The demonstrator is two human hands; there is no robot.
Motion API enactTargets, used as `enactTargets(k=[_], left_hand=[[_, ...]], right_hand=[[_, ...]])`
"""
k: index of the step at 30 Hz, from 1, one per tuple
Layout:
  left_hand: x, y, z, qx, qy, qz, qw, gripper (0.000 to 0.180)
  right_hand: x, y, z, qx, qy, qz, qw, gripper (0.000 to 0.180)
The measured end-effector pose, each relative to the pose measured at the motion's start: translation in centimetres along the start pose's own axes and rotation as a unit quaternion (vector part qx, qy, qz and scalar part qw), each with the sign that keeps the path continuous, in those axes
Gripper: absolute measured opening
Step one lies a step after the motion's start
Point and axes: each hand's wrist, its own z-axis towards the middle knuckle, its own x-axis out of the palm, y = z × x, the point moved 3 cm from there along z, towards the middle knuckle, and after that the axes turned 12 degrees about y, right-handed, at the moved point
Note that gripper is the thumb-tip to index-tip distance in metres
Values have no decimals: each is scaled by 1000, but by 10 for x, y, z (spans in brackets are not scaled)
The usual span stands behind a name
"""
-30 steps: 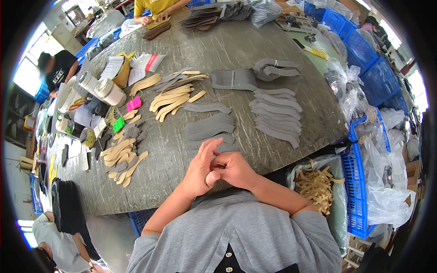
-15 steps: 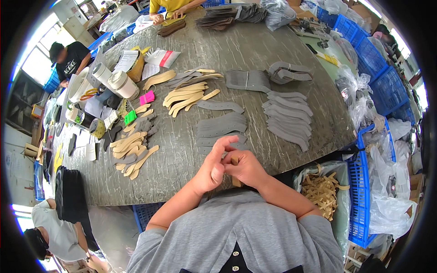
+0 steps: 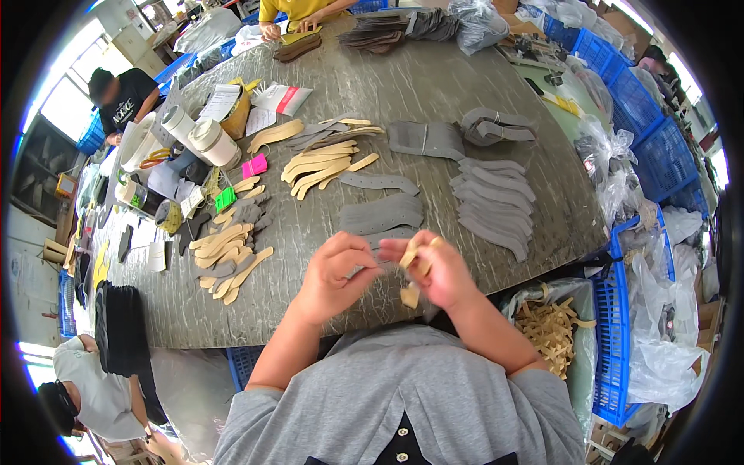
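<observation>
Above the near edge of the table [image 3: 310, 325], my right hand [image 3: 440, 273] is closed round a crumpled tan backing strip [image 3: 410, 295], whose end hangs below the fingers. Just to its left, a small gap apart, my left hand [image 3: 337, 277] is curled with thumb and fingertips pressed together; what they hold, if anything, I cannot make out. Right behind both hands lie grey curved strips with small holes [image 3: 381, 214], overlapping in rows. More grey curved strips [image 3: 493, 203] are fanned out to the right.
Tan curved pieces [image 3: 318, 164] lie left of centre. A bundled grey stack [image 3: 425, 139] sits farther back. Jars [image 3: 215, 145] and papers crowd the left. Beside my right arm stands a lined bin of tan scraps [image 3: 549, 329], then a blue crate [image 3: 612, 341]. Other people work around the table.
My hands have drawn apart, the left one moving slightly left and the right one slightly right. The tan strip, mostly hidden before, now shows crumpled in my right hand.
</observation>
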Motion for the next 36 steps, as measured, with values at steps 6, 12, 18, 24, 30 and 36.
enactTargets(k=[6, 12, 18, 24, 30, 36], left_hand=[[-8, 54, -46, -355, -103, -225, 902, 6], [2, 82, -56, -410, -53, -247, 877, 7], [10, 86, -50, -425, -30, -247, 871, 8], [20, 104, -52, -458, 15, -110, 882, 11], [22, 103, -46, -465, 31, -56, 883, 15], [22, 107, -47, -471, 37, -43, 881, 16]], right_hand=[[-96, 54, -12, -187, -175, 68, 964, 12], [-75, 42, -21, 43, -127, -274, 952, 24], [-77, -2, -1, -1, -59, -352, 934, 19], [-78, -15, 6, 13, -132, -526, 840, 17], [-73, -13, 6, -27, -136, -583, 800, 19], [-71, -13, 6, -16, -141, -594, 792, 18]])
